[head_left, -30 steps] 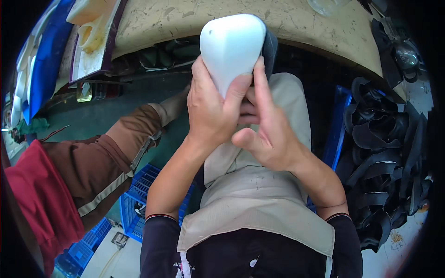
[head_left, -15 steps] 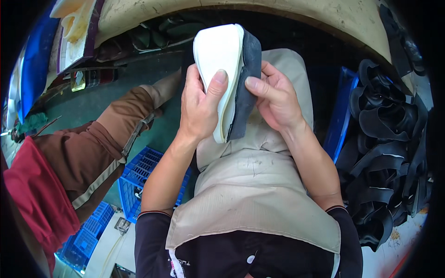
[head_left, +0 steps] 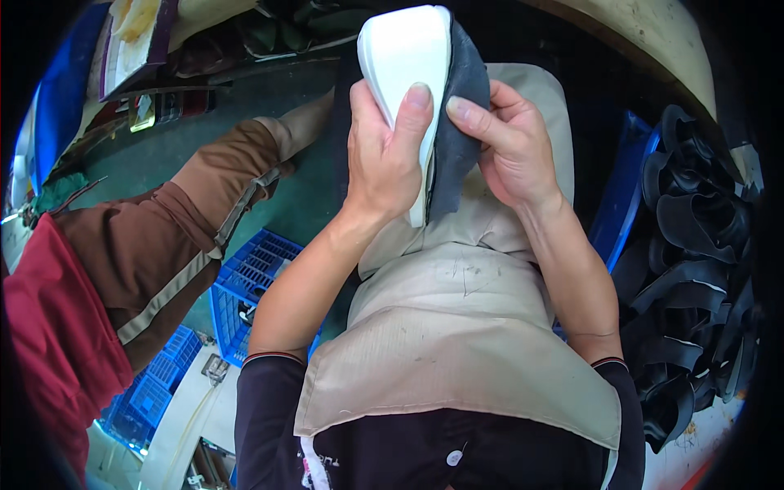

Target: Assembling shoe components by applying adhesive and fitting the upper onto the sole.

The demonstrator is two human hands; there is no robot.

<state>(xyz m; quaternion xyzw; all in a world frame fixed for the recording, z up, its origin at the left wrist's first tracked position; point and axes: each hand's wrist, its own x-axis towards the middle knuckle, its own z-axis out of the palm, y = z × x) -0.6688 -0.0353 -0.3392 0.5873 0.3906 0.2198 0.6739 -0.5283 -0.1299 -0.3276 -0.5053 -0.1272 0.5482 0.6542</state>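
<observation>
A white shoe sole (head_left: 404,61) with a dark grey shoe upper (head_left: 464,82) along its right side is held up over my lap, sole face toward me. My left hand (head_left: 388,151) is closed around the sole's left edge, thumb lying on the white face. With thumb and fingers, my right hand (head_left: 514,143) pinches the dark upper at its right side. The fingers behind the shoe are partly hidden. Under both hands lies a beige apron (head_left: 465,327) across my lap.
Black shoe uppers (head_left: 698,212) are heaped at the right beside a blue panel (head_left: 625,192). A pale curved table edge (head_left: 653,41) runs along the upper right. At the left sits another person in brown trousers (head_left: 139,253). Blue crates (head_left: 245,278) stand on the floor between us.
The shoe and both hands have shifted up and a little right in the picture, as has my lap. More of the dark upper's side now shows. Both hands keep their hold.
</observation>
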